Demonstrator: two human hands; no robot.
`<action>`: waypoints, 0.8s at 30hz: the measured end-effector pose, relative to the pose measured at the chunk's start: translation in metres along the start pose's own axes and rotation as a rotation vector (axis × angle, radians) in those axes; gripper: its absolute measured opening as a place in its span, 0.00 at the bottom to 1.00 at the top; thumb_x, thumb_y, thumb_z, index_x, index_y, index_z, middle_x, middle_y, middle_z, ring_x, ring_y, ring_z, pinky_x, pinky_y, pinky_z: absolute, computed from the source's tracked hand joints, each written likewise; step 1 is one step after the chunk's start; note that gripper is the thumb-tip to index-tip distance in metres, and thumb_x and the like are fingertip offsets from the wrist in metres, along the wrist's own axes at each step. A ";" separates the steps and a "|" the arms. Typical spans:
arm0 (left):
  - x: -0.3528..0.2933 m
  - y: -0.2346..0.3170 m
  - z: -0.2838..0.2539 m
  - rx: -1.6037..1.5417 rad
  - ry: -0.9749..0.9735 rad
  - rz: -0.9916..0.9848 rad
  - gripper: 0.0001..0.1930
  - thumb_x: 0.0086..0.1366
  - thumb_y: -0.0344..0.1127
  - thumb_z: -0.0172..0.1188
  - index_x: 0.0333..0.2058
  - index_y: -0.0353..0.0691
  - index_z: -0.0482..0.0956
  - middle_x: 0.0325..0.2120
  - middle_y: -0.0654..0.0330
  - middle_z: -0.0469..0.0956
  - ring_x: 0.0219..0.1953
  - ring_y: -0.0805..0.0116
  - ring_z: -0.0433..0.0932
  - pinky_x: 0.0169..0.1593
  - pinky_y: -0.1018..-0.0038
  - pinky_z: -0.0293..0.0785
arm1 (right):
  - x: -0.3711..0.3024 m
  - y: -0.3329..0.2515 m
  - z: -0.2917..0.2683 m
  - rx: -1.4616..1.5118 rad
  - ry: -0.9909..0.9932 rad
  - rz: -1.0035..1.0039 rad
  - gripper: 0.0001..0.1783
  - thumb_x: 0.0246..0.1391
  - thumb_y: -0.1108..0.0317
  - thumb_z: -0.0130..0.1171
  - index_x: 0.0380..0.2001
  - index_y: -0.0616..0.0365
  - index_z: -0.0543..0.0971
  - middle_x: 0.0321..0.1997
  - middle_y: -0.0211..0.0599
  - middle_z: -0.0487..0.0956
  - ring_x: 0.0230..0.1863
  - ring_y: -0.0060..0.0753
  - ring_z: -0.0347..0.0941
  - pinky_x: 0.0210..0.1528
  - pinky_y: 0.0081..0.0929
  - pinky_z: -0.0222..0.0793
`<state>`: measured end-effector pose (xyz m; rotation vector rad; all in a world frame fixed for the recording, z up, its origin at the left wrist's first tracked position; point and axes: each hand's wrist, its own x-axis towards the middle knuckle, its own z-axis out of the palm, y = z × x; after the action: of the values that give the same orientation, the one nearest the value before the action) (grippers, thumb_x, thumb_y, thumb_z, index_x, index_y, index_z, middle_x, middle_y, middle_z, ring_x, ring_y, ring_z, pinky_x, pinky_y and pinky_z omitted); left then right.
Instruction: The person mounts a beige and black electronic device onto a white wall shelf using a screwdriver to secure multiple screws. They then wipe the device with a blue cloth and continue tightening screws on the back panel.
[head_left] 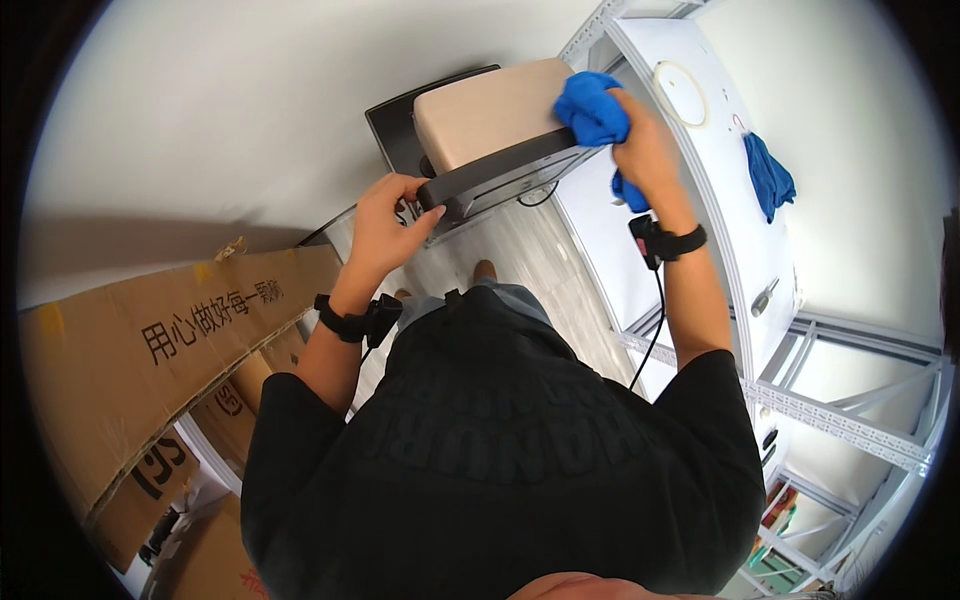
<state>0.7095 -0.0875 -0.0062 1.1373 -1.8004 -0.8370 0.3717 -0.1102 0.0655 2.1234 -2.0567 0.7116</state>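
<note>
In front of me stands a boxy item with a smooth beige body (495, 110) and a dark, thick-rimmed panel (505, 170) along its near side; I cannot tell its exact kind. My left hand (385, 228) pinches the panel's left corner, thumb on the near face and fingers over the top. At the opposite end, my right hand (645, 150) is closed round a bunched blue cloth (592, 108), which touches the right end of the panel and body. Part of the cloth hangs below that hand. Both wrists wear black straps with small devices and cables.
A black flat-topped object (395, 125) sits behind the beige body, near the wall. On the right, a white shelf (715, 150) in a metal frame bears another blue cloth (768, 175), a cream ring (680, 93) and a small metal tool (765, 297). Cardboard boxes (150, 340) stack at left.
</note>
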 end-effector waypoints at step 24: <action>0.011 0.009 0.011 0.340 -0.206 -0.028 0.22 0.57 0.41 0.64 0.41 0.32 0.67 0.28 0.44 0.77 0.32 0.43 0.78 0.33 0.56 0.73 | -0.002 -0.154 0.043 0.029 -0.071 -0.373 0.37 0.33 0.68 0.67 0.54 0.37 0.74 0.40 0.37 0.75 0.40 0.43 0.72 0.38 0.40 0.66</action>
<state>0.6935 -0.0930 -0.0008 1.3316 -2.1616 -0.7004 0.5319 -0.1124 0.0643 2.4807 -1.6126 0.6215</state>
